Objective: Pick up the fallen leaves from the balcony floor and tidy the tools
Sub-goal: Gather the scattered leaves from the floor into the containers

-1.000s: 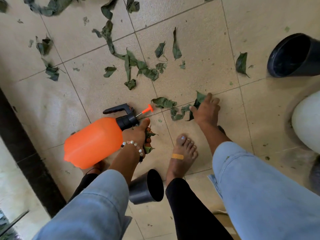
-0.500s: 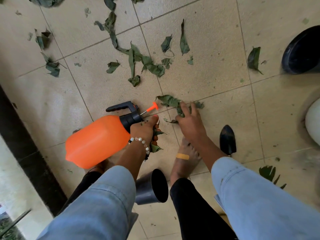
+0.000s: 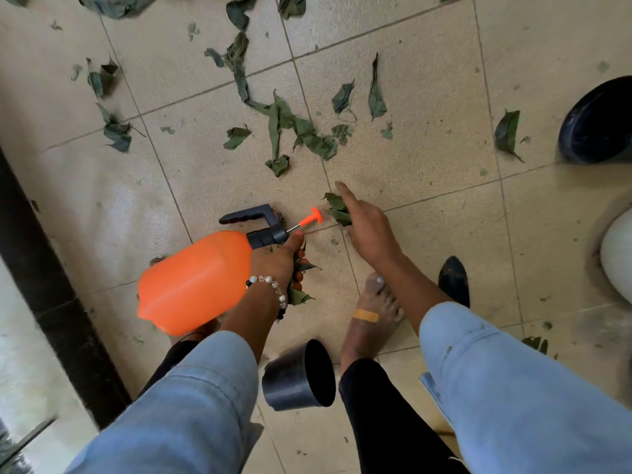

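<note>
Orange plastic marks the sprayer bottle (image 3: 195,282), lying on its side on the tiled balcony floor (image 3: 427,159). The left hand (image 3: 278,260) rests at the bottle's black neck with its fingers curled round a bunch of gathered leaves (image 3: 301,283), probably a store for what has been collected so the other hand stays free to pick. The right hand (image 3: 364,227) reaches out low over the floor, forefinger stretched towards twelve o'clock, while a few green leaves (image 3: 338,208) sit under its thumb side at about ten o'clock of the palm; whether they are pinched or merely pressed I cannot tell. More fallen leaves (image 3: 301,135) lie well apart at twelve o'clock from that hand, and one leaf (image 3: 508,131) at two o'clock. A black pot (image 3: 301,378) lies tipped at six o'clock, between the feet, likely within reach for dropping leaves in.
</note>
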`<state>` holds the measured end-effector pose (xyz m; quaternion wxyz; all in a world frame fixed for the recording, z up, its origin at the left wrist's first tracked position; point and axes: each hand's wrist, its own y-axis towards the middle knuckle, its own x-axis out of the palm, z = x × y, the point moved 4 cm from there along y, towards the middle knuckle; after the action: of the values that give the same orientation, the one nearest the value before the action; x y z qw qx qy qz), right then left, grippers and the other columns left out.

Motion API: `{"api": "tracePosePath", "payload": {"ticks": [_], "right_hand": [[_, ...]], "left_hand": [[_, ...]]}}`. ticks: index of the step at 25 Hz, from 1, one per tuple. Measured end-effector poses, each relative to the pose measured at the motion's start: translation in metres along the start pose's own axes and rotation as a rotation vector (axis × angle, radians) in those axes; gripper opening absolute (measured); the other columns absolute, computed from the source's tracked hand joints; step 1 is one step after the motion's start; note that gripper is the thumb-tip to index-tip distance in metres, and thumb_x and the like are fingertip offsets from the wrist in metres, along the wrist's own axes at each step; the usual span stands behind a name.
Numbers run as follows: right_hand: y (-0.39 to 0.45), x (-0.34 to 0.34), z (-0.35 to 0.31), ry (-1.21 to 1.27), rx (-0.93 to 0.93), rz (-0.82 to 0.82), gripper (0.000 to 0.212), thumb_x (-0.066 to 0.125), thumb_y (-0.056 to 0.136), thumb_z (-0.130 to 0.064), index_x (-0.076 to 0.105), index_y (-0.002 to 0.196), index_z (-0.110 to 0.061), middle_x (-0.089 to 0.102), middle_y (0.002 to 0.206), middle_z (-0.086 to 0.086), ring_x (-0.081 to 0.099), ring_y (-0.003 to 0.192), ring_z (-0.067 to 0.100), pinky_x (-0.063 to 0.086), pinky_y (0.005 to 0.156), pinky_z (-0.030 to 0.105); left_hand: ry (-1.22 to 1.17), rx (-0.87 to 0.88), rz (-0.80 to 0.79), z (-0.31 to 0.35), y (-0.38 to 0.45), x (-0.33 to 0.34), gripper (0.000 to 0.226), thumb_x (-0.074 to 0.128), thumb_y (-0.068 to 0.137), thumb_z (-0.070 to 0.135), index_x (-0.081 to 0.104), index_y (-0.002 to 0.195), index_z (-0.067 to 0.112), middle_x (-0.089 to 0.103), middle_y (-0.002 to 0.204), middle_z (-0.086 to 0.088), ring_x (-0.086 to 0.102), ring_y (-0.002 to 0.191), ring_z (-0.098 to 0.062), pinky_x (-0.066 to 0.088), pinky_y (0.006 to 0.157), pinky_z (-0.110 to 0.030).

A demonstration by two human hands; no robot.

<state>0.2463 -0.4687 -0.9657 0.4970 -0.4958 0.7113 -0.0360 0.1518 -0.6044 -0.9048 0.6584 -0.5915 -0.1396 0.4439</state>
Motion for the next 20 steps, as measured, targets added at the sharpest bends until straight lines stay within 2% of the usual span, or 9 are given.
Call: {"api": "tracePosePath", "payload": {"ticks": [2, 3, 5, 8, 11, 13, 16, 18, 20], "right_hand": [[0.006, 0.013, -0.008, -0.204, 0.037, -0.065, 0.069, 0.046, 0.093, 0.005, 0.017, 0.152, -0.017, 0.048, 0.118, 0.018, 0.054, 0.1, 0.027, 0.048, 0.083, 0.036], [0.009, 0.018, -0.01, -0.304, 0.028, -0.081, 0.059, 0.043, 0.094, 0.003, 0.025, 0.149, -0.012, 0.046, 0.124, 0.018, 0.053, 0.105, 0.029, 0.047, 0.084, 0.036], [0.007, 0.024, -0.008, -0.389, -0.025, -0.131, 0.034, 0.041, 0.094, 0.0, 0.05, 0.127, -0.002, 0.049, 0.116, 0.014, 0.054, 0.101, 0.03, 0.045, 0.077, 0.035], [-0.001, 0.024, 0.013, -0.059, 0.106, -0.064, 0.024, 0.051, 0.088, 0.001, 0.063, 0.109, 0.002, 0.053, 0.098, 0.009, 0.055, 0.093, 0.028, 0.045, 0.075, 0.03], [-0.018, 0.004, 0.031, 0.228, 0.239, 0.217, 0.02, 0.068, 0.082, 0.0, 0.069, 0.102, 0.004, 0.057, 0.108, 0.017, 0.056, 0.1, 0.028, 0.042, 0.082, 0.023], [-0.029, -0.001, 0.04, 0.307, 0.347, 0.268, 0.021, 0.071, 0.081, -0.003, 0.069, 0.101, 0.004, 0.052, 0.123, 0.02, 0.053, 0.111, 0.029, 0.039, 0.089, 0.021], [-0.037, 0.011, 0.049, 0.131, 0.474, 0.192, 0.022, 0.065, 0.085, 0.0, 0.067, 0.107, 0.002, 0.04, 0.138, 0.02, 0.05, 0.118, 0.03, 0.037, 0.09, 0.02], [-0.04, 0.024, 0.05, -0.076, 0.444, 0.067, 0.021, 0.061, 0.087, 0.002, 0.067, 0.107, 0.002, 0.049, 0.126, 0.02, 0.057, 0.103, 0.029, 0.045, 0.082, 0.024], [-0.041, 0.026, 0.049, -0.073, 0.442, 0.013, 0.019, 0.062, 0.087, 0.001, 0.069, 0.104, 0.001, 0.061, 0.109, 0.02, 0.061, 0.096, 0.03, 0.051, 0.079, 0.03]], "left_hand": [[0.004, 0.017, -0.004, 0.001, 0.002, -0.003, 0.038, 0.071, 0.086, 0.031, 0.061, 0.062, 0.003, 0.057, 0.056, -0.01, 0.041, 0.03, -0.013, 0.032, 0.033, -0.016], [0.012, 0.023, -0.005, 0.001, 0.004, -0.005, 0.039, 0.071, 0.085, 0.032, 0.06, 0.061, 0.004, 0.057, 0.055, -0.01, 0.041, 0.031, -0.014, 0.032, 0.033, -0.016], [0.041, 0.035, -0.011, 0.0, 0.007, -0.009, 0.039, 0.072, 0.084, 0.034, 0.06, 0.064, 0.003, 0.056, 0.056, -0.011, 0.041, 0.033, -0.015, 0.033, 0.033, -0.016], [0.055, 0.042, 0.002, -0.004, 0.01, -0.018, 0.04, 0.071, 0.085, 0.034, 0.059, 0.063, 0.003, 0.056, 0.055, -0.01, 0.042, 0.031, -0.015, 0.032, 0.033, -0.016], [0.058, 0.047, -0.021, -0.01, 0.004, -0.023, 0.038, 0.07, 0.086, 0.032, 0.058, 0.066, 0.002, 0.056, 0.059, -0.014, 0.04, 0.028, -0.013, 0.032, 0.033, -0.016], [0.068, 0.049, -0.028, -0.012, 0.0, -0.024, 0.036, 0.07, 0.086, 0.032, 0.058, 0.068, 0.003, 0.056, 0.056, -0.013, 0.039, 0.028, -0.013, 0.032, 0.033, -0.016], [0.075, 0.06, -0.034, -0.011, 0.0, -0.025, 0.037, 0.07, 0.086, 0.032, 0.059, 0.068, 0.002, 0.056, 0.053, -0.01, 0.04, 0.028, -0.013, 0.032, 0.033, -0.016], [0.093, 0.079, -0.044, -0.011, 0.001, -0.025, 0.037, 0.069, 0.087, 0.033, 0.06, 0.068, 0.002, 0.055, 0.053, -0.01, 0.041, 0.029, -0.013, 0.033, 0.033, -0.016], [0.096, 0.095, -0.057, -0.01, 0.0, -0.027, 0.039, 0.069, 0.087, 0.033, 0.058, 0.065, 0.002, 0.055, 0.049, -0.008, 0.041, 0.029, -0.013, 0.034, 0.033, -0.016]]}}
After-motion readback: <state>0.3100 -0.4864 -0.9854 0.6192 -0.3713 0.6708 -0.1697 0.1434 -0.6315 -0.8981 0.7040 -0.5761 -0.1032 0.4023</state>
